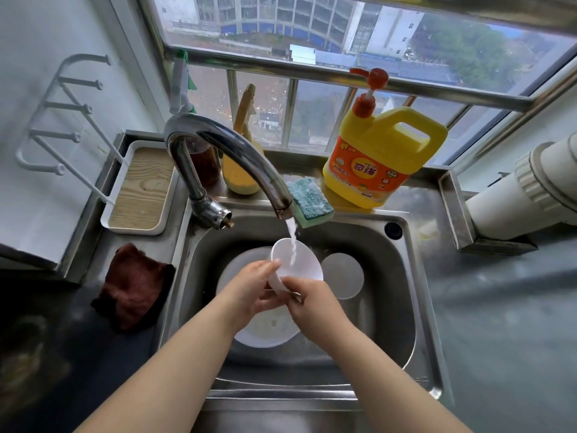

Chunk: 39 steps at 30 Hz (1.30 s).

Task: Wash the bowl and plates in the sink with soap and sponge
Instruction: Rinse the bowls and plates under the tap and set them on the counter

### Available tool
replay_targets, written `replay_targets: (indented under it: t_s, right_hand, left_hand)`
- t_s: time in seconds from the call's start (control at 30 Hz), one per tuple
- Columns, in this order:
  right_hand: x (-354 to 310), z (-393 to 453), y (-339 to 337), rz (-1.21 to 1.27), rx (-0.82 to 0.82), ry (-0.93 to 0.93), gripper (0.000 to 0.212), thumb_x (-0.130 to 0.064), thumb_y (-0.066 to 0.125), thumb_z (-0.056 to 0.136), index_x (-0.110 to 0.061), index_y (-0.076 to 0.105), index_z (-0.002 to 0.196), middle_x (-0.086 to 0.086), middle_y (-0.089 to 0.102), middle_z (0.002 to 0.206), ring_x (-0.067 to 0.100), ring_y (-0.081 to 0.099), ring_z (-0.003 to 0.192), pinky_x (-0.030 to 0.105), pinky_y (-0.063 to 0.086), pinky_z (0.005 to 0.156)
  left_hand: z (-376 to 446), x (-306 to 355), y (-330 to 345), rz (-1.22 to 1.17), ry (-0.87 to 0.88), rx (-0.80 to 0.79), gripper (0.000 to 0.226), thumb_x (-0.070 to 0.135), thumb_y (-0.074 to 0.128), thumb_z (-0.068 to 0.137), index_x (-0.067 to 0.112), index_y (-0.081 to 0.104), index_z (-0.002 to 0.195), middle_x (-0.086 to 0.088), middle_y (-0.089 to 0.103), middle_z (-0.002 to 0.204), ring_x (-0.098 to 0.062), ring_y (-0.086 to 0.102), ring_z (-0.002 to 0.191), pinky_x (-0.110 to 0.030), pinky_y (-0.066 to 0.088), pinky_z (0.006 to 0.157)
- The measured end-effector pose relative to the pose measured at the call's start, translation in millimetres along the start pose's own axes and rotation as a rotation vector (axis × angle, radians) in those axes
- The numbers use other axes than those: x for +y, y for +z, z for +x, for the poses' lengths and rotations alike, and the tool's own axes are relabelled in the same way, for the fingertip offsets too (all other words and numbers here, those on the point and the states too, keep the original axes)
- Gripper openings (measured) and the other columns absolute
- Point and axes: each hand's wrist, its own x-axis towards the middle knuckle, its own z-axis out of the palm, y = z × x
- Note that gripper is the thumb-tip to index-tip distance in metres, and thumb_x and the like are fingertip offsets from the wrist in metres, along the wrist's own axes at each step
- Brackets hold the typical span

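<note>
Bowl point(296, 264) sits tilted under the tap's stream point(293, 242), gripped by both hands: left hand point(253, 289) curls round its side, right hand point(309, 300) pinches the near rim, so water rinses inside. 2 plates point(342, 275) wait below; sponge point(309, 200) lies beyond.

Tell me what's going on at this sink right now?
A person holds a white bowl in both hands, left hand and right hand, under water running from the faucet. Two white plates lie in the sink below. The sponge sits on the rim beside the yellow soap bottle, untouched.
</note>
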Motion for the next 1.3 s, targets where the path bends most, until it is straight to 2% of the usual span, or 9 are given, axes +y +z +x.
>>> replay_targets:
  t_s: [0.1, 0.2, 0.3, 0.5, 0.6, 0.73, 0.93, 1.17, 1.3]
  right_hand:
    - [9, -2, -8, -0.276, -0.062, -0.216, 0.030, -0.016, 0.052, 0.095, -0.026, 0.066, 0.119, -0.003, 0.071, 0.110, 0.017, 0.063, 0.100, 0.033, 0.050, 0.094]
    - [30, 1, -27, -0.640, 0.125, -0.467, 0.010, -0.023, 0.072, 0.078, -0.020, 0.075, 0.086, -0.004, 0.074, 0.090, 0.019, 0.069, 0.091, 0.039, 0.040, 0.106]
    - [35, 1, -42, -0.847, 0.236, -0.540, 0.019, -0.029, 0.084, 0.066, -0.020, 0.074, 0.079, -0.005, 0.074, 0.091, 0.019, 0.068, 0.102, 0.044, 0.024, 0.110]
    - [9, 12, -15, -0.680, 0.241, -0.421, 0.020, -0.006, 0.083, 0.056, -0.017, 0.069, 0.065, -0.001, 0.067, 0.059, 0.019, 0.065, 0.059, 0.040, 0.051, 0.096]
    - [18, 13, -14, -0.615, 0.243, -0.438, 0.008, -0.011, 0.078, 0.067, -0.014, 0.071, 0.070, 0.002, 0.070, 0.069, 0.022, 0.068, 0.068, 0.041, 0.048, 0.099]
    - [28, 6, -43, -0.837, 0.229, -0.549, 0.023, -0.034, 0.084, 0.067, -0.016, 0.072, 0.076, -0.002, 0.073, 0.091, 0.020, 0.067, 0.102, 0.047, 0.029, 0.109]
    - [10, 11, -18, -0.636, 0.261, -0.402, 0.024, -0.005, 0.087, 0.055, -0.012, 0.065, 0.062, 0.003, 0.066, 0.060, 0.024, 0.063, 0.060, 0.045, 0.057, 0.085]
    - [33, 8, -45, -0.828, 0.219, -0.518, 0.027, -0.035, 0.086, 0.063, -0.016, 0.073, 0.076, -0.003, 0.073, 0.083, 0.019, 0.068, 0.096, 0.057, 0.035, 0.103]
    - [20, 11, -26, -0.651, 0.144, -0.383, 0.014, -0.006, 0.081, 0.062, -0.013, 0.070, 0.068, 0.004, 0.070, 0.068, 0.026, 0.068, 0.070, 0.047, 0.050, 0.095]
  left_hand:
    - [2, 0, -3, 0.039, 0.039, 0.037, 0.022, 0.014, 0.048, 0.095, 0.005, 0.061, 0.112, -0.018, 0.066, 0.091, -0.026, 0.069, 0.075, -0.039, 0.058, 0.070]
    - [0, 2, -12, -0.005, 0.055, 0.054, 0.015, 0.007, 0.045, 0.093, 0.008, 0.059, 0.096, -0.016, 0.063, 0.081, -0.026, 0.065, 0.070, -0.037, 0.057, 0.069]
    - [-1, 5, -19, 0.024, 0.067, -0.009, 0.020, 0.006, 0.048, 0.088, 0.011, 0.059, 0.103, -0.015, 0.064, 0.088, -0.027, 0.066, 0.080, -0.032, 0.058, 0.070]
    - [9, -10, -1, -0.231, 0.194, -0.089, 0.057, -0.009, 0.035, 0.084, 0.019, 0.050, 0.132, -0.017, 0.060, 0.112, -0.027, 0.065, 0.088, -0.037, 0.057, 0.071]
    - [10, -5, -3, -0.190, 0.188, -0.006, 0.060, -0.010, 0.033, 0.080, 0.019, 0.052, 0.129, -0.019, 0.056, 0.115, -0.034, 0.059, 0.092, -0.041, 0.057, 0.067]
    - [2, 11, -18, 0.055, 0.113, -0.048, 0.052, -0.007, 0.032, 0.080, 0.023, 0.059, 0.113, -0.017, 0.054, 0.107, -0.036, 0.057, 0.088, -0.043, 0.057, 0.071]
    - [5, -9, 9, -0.268, 0.161, 0.009, 0.038, 0.000, 0.040, 0.088, 0.009, 0.052, 0.123, -0.017, 0.061, 0.102, -0.025, 0.063, 0.083, -0.034, 0.057, 0.067]
    - [1, 7, -6, -0.056, 0.091, -0.029, 0.039, -0.005, 0.034, 0.082, 0.016, 0.059, 0.104, -0.014, 0.055, 0.094, -0.026, 0.056, 0.081, -0.035, 0.055, 0.062]
    - [3, -6, 8, -0.197, 0.195, 0.020, 0.048, 0.006, 0.050, 0.075, 0.010, 0.050, 0.123, -0.015, 0.058, 0.103, -0.025, 0.061, 0.085, -0.032, 0.054, 0.061]
